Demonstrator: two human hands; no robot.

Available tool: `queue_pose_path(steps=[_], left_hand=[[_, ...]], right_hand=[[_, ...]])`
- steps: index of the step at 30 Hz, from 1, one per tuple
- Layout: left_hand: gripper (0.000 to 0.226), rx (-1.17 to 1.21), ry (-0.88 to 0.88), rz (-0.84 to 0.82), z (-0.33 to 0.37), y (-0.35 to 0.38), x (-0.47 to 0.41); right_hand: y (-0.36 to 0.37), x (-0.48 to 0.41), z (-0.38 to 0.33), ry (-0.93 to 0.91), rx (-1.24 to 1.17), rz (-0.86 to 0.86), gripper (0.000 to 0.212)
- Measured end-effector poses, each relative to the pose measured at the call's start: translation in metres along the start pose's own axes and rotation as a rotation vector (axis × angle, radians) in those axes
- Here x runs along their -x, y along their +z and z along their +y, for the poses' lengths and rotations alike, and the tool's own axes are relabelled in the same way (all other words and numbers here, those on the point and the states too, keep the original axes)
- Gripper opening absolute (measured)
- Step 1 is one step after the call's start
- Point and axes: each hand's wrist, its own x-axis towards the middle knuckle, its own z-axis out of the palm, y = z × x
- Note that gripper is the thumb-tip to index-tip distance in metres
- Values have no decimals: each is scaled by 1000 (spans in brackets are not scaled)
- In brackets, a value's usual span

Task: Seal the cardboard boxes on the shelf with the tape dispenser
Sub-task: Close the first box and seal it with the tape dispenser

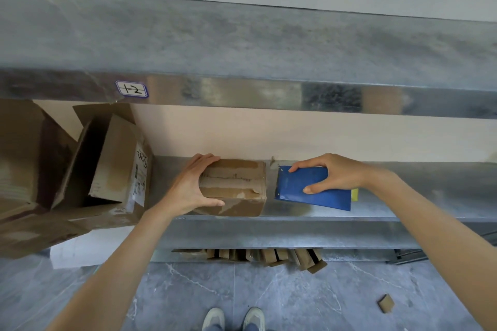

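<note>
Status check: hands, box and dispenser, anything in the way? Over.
Left hand grips small closed box on shelf. Right hand holds blue tape dispenser just right of box, not touching. Nothing between them; open boxes sit left.

A white sticker (131,88) with a blue rounded border sits on the front lip of the upper metal shelf (269,95), left of centre. Its black handwritten characters appear to read "1-2", with a horizontal line drawn beneath them. A white shipping label (139,173) is stuck to one face of the open cardboard box (115,158), which lies tilted at the left end of the lower shelf (430,183). The label's upper end bears a black handwritten scrawl (142,162) that cannot be deciphered. The small printed lines and dark code-like blocks below it are too blurred to read.
</note>
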Motion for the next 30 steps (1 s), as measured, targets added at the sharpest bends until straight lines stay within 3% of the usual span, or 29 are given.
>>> queue_pose_path(steps=[13, 30], left_hand=[[105, 21, 13, 22, -9, 5, -1], [106, 44, 15, 28, -2, 6, -2]], right_hand=[[18, -21, -23, -33, 151, 51, 44], [21, -25, -50, 70, 296, 67, 52]])
